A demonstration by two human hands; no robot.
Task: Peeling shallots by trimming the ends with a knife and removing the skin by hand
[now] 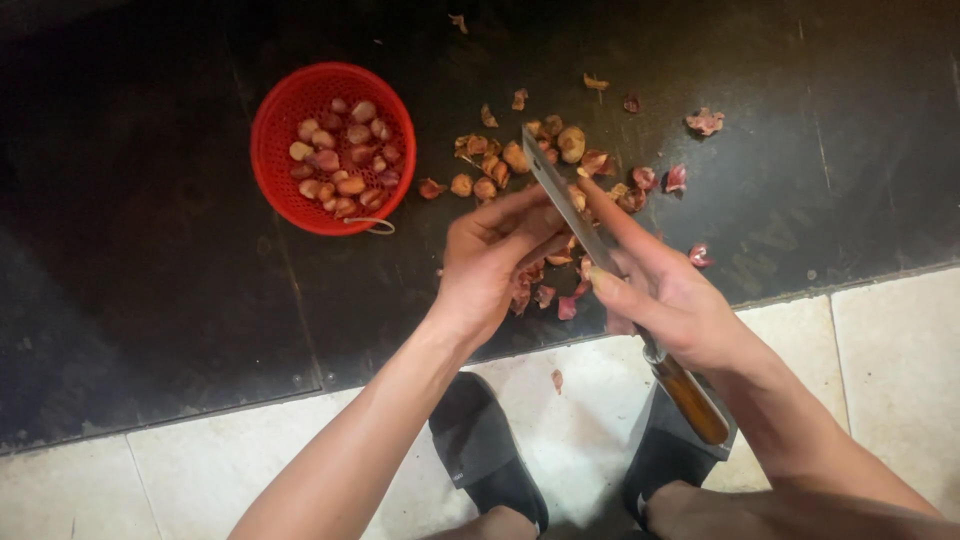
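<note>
Looking down through the head camera, I saw two bare arms reaching out over a dark floor mat (150,300), with pale tiles (900,350) nearer the body. The right hand (670,295) gripped a large knife (575,215) close to where the blade met its brown wooden handle, the forefinger stretched along the flat of the steel, and the handle ran back under the wrist towards the body. The blade pointed up and away to the left, with its tip above a loose heap of shallots (520,155). The left hand (490,255) was just left of the blade, its fingers curled narrowly towards the steel and touching or almost touching it; I could not tell whether a shallot sat between them, since the fingers hid that spot. Reddish peelings (545,295) lay beneath and between the two hands, and more scraps were scattered to the right and further off. A round red plastic basket (270,120) stood well apart to the left on the mat, holding peeled shallots (340,155). Two dark slippers (485,445) showed on the tiles at the bottom, below the hands.
</note>
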